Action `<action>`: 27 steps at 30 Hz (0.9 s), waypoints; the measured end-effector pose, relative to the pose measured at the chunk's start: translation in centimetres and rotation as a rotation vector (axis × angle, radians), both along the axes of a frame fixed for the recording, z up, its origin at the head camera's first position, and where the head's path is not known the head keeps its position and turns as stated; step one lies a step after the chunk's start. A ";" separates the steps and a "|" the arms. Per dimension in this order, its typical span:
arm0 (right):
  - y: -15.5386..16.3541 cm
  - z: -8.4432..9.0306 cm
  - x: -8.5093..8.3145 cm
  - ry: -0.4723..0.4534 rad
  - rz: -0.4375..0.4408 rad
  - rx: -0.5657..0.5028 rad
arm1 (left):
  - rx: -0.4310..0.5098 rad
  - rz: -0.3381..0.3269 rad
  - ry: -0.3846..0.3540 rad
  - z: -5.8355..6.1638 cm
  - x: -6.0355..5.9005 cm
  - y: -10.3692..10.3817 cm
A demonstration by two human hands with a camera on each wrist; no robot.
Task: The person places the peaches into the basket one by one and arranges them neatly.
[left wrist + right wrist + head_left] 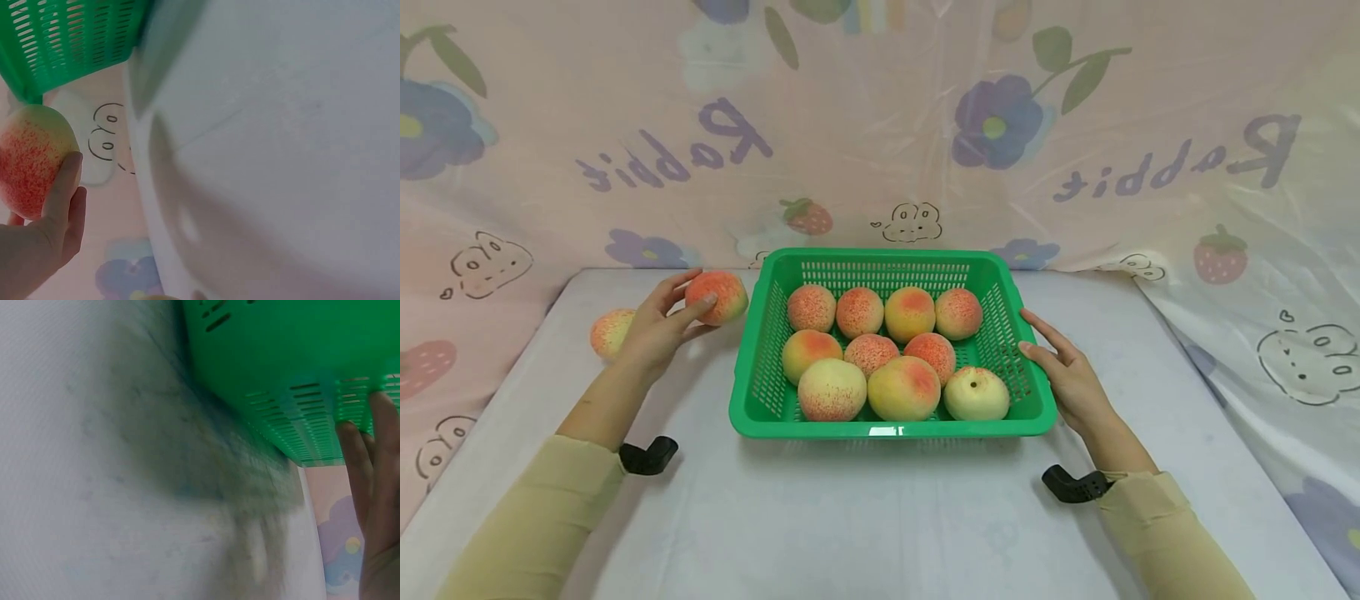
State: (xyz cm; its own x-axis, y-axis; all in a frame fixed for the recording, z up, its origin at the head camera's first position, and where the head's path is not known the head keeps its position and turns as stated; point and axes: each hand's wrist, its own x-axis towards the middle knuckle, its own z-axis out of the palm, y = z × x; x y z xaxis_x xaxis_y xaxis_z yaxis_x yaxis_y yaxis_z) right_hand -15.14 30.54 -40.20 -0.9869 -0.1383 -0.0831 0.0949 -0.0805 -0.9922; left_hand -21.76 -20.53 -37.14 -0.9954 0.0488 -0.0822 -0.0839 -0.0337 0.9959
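Red-speckled skin fading to pale yellow covers the peach (717, 297) that my left hand (658, 327) holds just off the left side of the green basket (760, 367). My fingers curl round it from behind and my thumb lies along its near side; the left wrist view shows the same peach (31, 159) as a plump oval, red stippling thick on one flank, yellow-green at the top, with my thumb (62, 187) pressed against it. It sits low over the white tabletop (865, 508), near the basket's back left corner; I cannot tell whether it touches the surface.

My right hand (1063, 371) lies flat against the basket's right wall, fingers straight and together, gripping nothing. From the right wrist view my fingers (375, 481) rest on the slotted green plastic (300, 375).

Ten more peaches fill the basket: four in a back row, three in the middle, three in front. The front right one (976, 393) is almost all pale yellow with its stem dimple up. One further peach (612, 332) lies on the tabletop beyond my left hand, well apart from the basket.
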 end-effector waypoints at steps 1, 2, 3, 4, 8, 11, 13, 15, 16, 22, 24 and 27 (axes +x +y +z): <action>0.0 0.0 0.0 0.001 0.000 0.004 | 0.010 0.002 -0.001 0.2 0.0 0.0; 0.0 0.0 0.0 0.001 -0.001 0.006 | 0.019 0.003 -0.002 0.4 0.0 0.0; 0.0 0.0 0.0 0.002 -0.001 0.004 | 0.022 0.003 -0.001 0.7 0.0 0.0; 0.0 0.0 0.1 0.002 0.000 0.002 | 0.023 0.001 0.001 0.9 0.0 0.0; 0.0 0.0 0.0 0.006 0.005 -0.007 | 0.023 -0.010 0.017 1.8 -0.1 0.2; 0.1 -0.1 -0.1 0.011 0.015 -0.015 | 0.008 -0.024 0.029 2.6 -0.1 0.3; 0.1 -0.2 -0.1 0.012 0.020 -0.015 | 0.004 -0.030 0.036 3.0 -0.1 0.5; 0.1 -0.2 -0.1 0.012 0.021 -0.017 | -0.008 -0.036 0.046 3.4 -0.2 0.6; 0.1 -0.2 -0.1 0.012 0.021 -0.017 | -0.018 -0.037 0.051 3.6 -0.3 0.7; 0.2 -0.2 -0.2 0.006 0.022 -0.020 | -0.104 -0.043 0.062 4.5 -0.5 1.6; 0.2 -0.2 -0.2 0.005 0.024 -0.025 | -0.117 -0.055 0.065 4.7 -0.5 1.9; 0.2 -0.3 -0.1 0.007 0.027 -0.030 | -0.126 -0.074 0.069 5.1 -0.6 2.5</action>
